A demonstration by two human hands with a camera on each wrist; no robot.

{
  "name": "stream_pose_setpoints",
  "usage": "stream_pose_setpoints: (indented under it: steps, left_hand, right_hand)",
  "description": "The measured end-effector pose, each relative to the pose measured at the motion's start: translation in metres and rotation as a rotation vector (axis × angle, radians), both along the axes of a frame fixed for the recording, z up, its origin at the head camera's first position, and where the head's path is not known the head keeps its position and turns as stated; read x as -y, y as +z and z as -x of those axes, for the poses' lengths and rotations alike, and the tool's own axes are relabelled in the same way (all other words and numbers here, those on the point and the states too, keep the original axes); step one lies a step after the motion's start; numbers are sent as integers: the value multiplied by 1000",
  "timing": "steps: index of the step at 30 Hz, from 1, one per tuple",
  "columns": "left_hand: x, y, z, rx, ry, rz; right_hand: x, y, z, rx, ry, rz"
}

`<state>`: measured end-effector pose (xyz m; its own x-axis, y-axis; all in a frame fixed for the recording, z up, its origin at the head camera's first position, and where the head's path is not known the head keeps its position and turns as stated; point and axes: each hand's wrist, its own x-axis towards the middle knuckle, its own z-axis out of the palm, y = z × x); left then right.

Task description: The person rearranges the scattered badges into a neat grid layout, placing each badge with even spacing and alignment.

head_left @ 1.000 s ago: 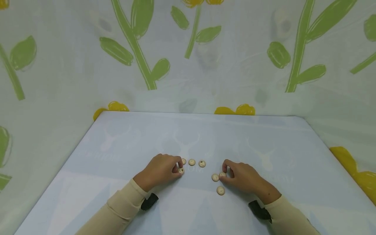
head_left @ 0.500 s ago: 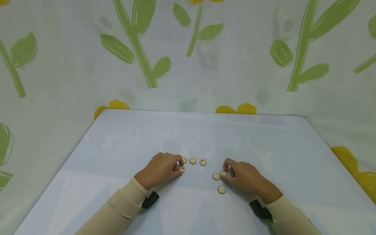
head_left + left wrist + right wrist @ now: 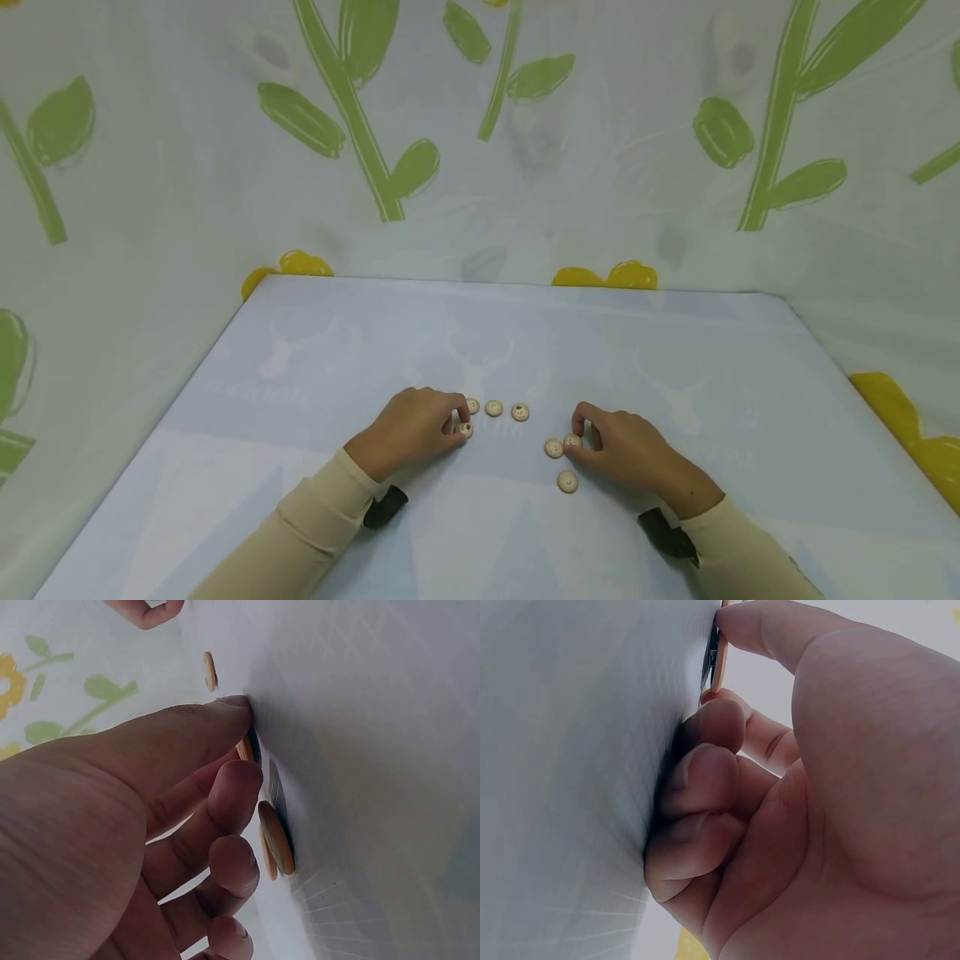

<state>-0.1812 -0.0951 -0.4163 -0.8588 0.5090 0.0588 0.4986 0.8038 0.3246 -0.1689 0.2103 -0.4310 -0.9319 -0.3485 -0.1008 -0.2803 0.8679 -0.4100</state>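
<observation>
Only your head view has moved since the earlier frame: it has dipped slightly, so everything sits a touch higher in it. Your left hand (image 3: 405,432) and right hand (image 3: 630,450) keep their poses, and neither has travelled over the desk (image 3: 480,533).

Nearest you, the left sleeve (image 3: 288,533) and right sleeve (image 3: 742,546) reach in from the lower edge, with a black wrist piece (image 3: 386,507) under your left wrist and a matching one under the right. A lone button (image 3: 567,482) lies flat on your side of the right hand, apart from it.

Your right grip is narrow, holding the right button (image 3: 573,442) between thumb and forefinger; your wrist view shows the other fingers curled down by the desk. Just to its left sits the neighbour button (image 3: 553,448); you cannot tell whether the two touch.

Your left grip is narrow too, pinching the left button (image 3: 465,430), which bears a dark mark, low against the desk. The spare fingers curl loosely.

A little beyond, three more lie in a short row, just as before: the first button (image 3: 472,407), partly hidden by your left hand, then the middle button (image 3: 493,408) and the spotted button (image 3: 521,412).

Past the desk's far edge hangs a pale backdrop (image 3: 600,208) printed with green stems and yellow flowers.
</observation>
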Motion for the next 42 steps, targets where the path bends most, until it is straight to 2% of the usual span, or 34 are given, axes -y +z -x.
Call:
stream_pose_setpoints:
  steps: [5, 12, 19, 24, 31, 42]
  left_hand:
    - [1, -2, -1, 14, -5, 5]
    - [1, -1, 0, -21, -5, 14]
    - [2, 2, 0, -22, -12, 31]
    - [1, 4, 2, -58, -19, 31]
    - [-2, 4, 1, -45, -25, 26]
    - [-6, 8, -2, -106, -71, 16]
  right_hand:
    - [-1, -2, -1, 1, 13, 1]
    - [1, 1, -1, -13, 1, 5]
    - [1, 1, -1, 9, 1, -1]
    - [1, 1, 0, -4, -9, -3]
    - [0, 0, -1, 3, 2, 6]
    - [0, 3, -1, -17, 7, 11]
